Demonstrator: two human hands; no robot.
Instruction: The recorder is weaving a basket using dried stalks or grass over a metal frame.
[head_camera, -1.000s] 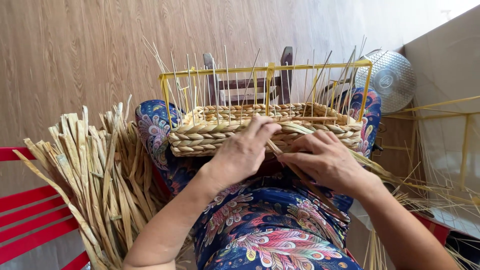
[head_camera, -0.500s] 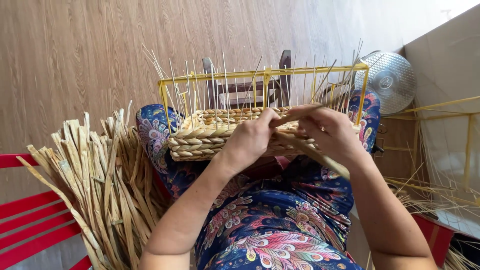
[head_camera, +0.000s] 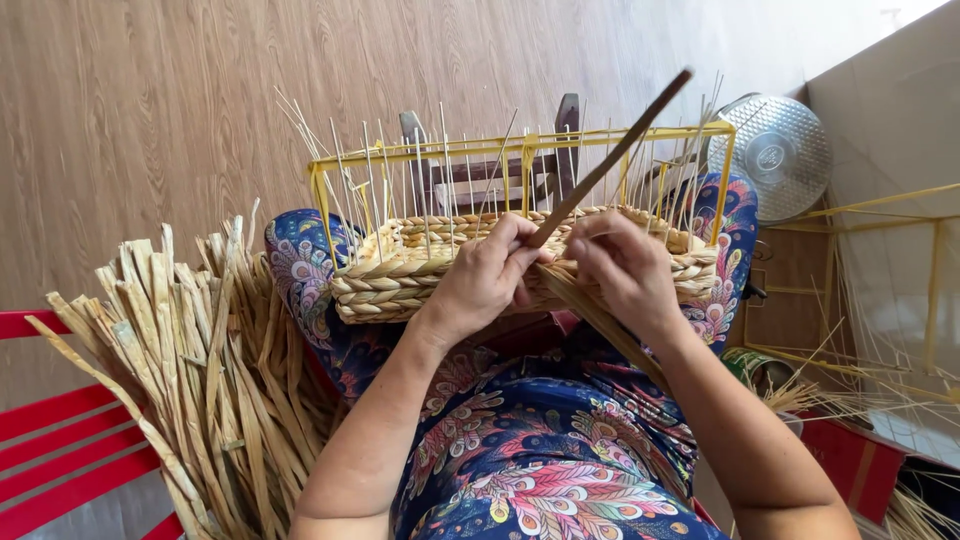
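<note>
Far left: red slatted bench (head_camera: 60, 440) carrying a bundle of dried flat straw strips (head_camera: 190, 370), fanned upward. Centre: half-woven straw basket (head_camera: 400, 285) resting on the person's lap over a floral patterned garment (head_camera: 540, 450); a yellow wire frame (head_camera: 520, 150) with thin upright stakes rises above the braided wall. Left hand (head_camera: 485, 280) lies on the basket's near rim, fingers pinched together on a long brown straw strand (head_camera: 610, 160) that slants up to the right, above the frame. Right hand (head_camera: 625, 265) just beside it, fingers closed on the same strand at the rim. Far right: a round metal fan guard (head_camera: 775, 155) on the floor; loose yellow frames (head_camera: 900, 260) beyond.
</note>
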